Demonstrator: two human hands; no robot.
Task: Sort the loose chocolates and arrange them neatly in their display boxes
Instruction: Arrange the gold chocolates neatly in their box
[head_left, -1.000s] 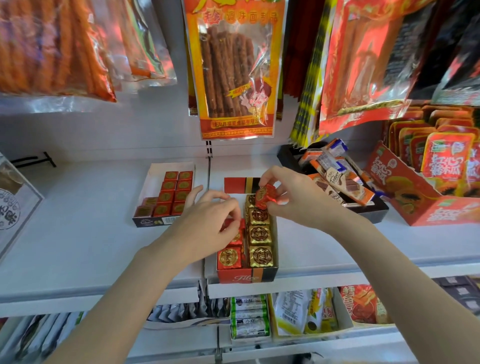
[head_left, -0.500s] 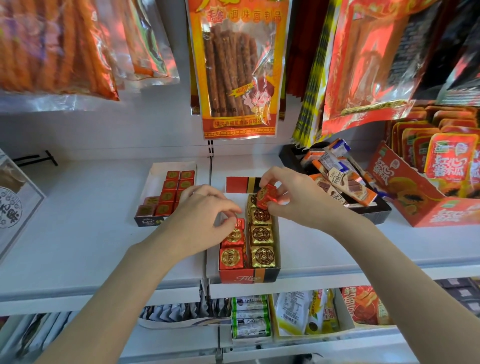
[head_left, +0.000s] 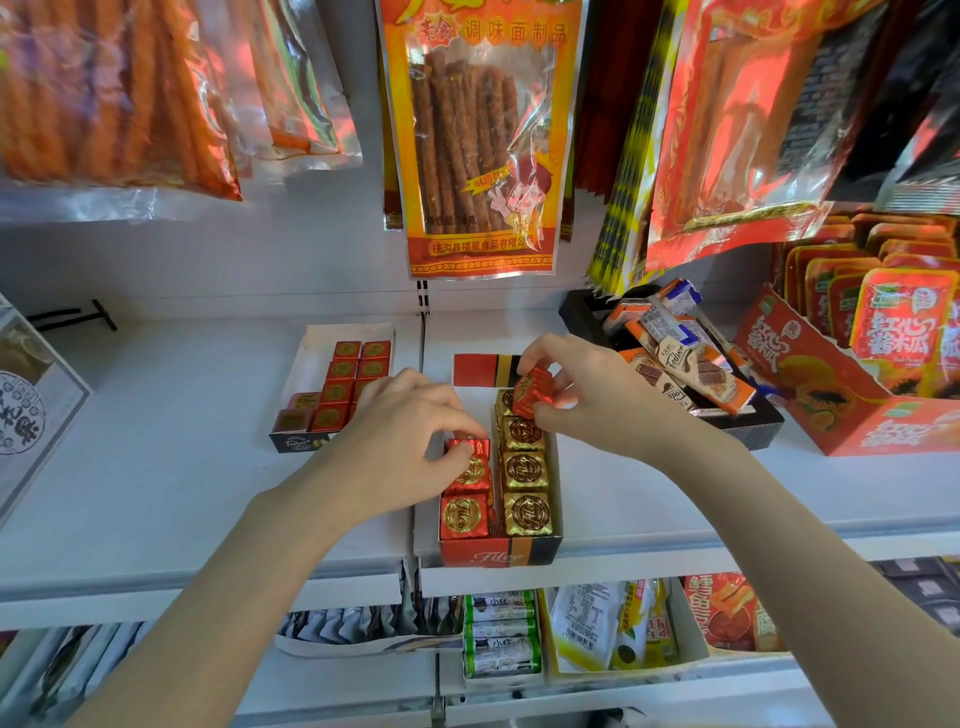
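Sorting by colour: the right hand (head_left: 587, 395) pinches 1 red chocolate (head_left: 532, 392) above the gold column; the left hand (head_left: 410, 436) pinches another red piece (head_left: 467, 448) in the display box (head_left: 498, 551). Next, probably seat the lifted one just behind the left hand.

Chocolates (head_left: 525, 513) in glossy crinkled foil (red, gold); display box (head_left: 498, 555) matt card; shelf (head_left: 156, 467) smooth white.

Shop, white shelf (head_left: 156, 467), hanging snack packets (head_left: 480, 140)

left grip (head_left: 410, 434): bare, no rings | right grip (head_left: 592, 400): bare | forearms: sleeveless, no watch
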